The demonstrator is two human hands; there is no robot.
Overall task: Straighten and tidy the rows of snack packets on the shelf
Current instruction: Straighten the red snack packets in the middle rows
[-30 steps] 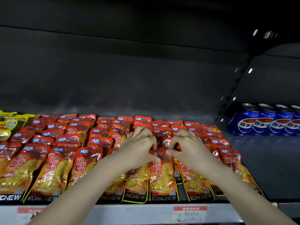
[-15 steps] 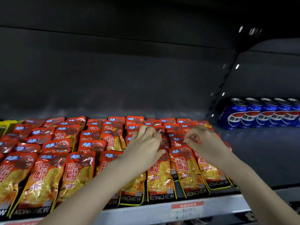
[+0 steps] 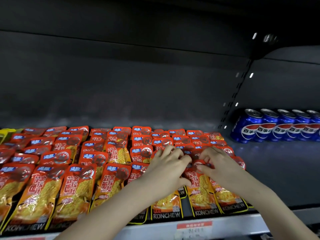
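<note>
The left hand (image 3: 166, 168) and right hand (image 3: 218, 163) are working one row further right than before, fingers (image 3: 173, 151) curling and pinching the top of a snack packet (image 3: 199, 187) lying at the shelf (image 3: 277, 170) front, so tidying is nearing the end

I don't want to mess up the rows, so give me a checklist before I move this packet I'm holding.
1. Left hand grips packet top: ok.
2. Right hand grips it too: ok.
3. Front row evenly spaced: not ok, gap left of packet.
4. Back rows straight: not ok, several tilted.
5. Cans apart from rows: ok.
</note>
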